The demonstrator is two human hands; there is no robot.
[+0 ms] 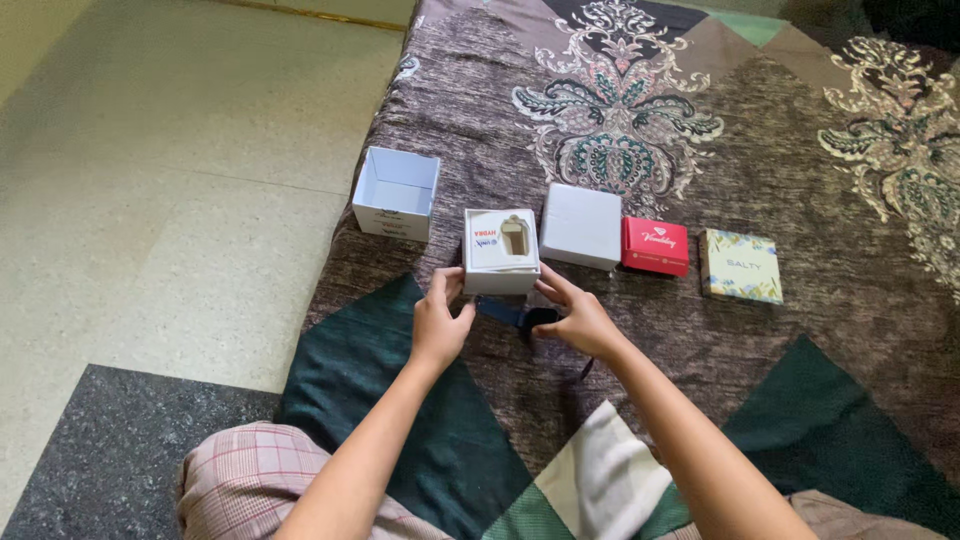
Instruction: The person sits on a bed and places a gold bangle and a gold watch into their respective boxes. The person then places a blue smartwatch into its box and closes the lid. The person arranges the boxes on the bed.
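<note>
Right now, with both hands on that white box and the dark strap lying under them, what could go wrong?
1. The white box with the insert is held only at its near corners by the left hand and right hand; it could tip.
2. The dark strap lies between the hands and might snag or get dragged.
3. The open white box sits near the bed edge; a nudge could knock it off.

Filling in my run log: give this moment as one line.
left hand: on white box | right hand: on box, by dark strap | open lid left | red box right
</note>
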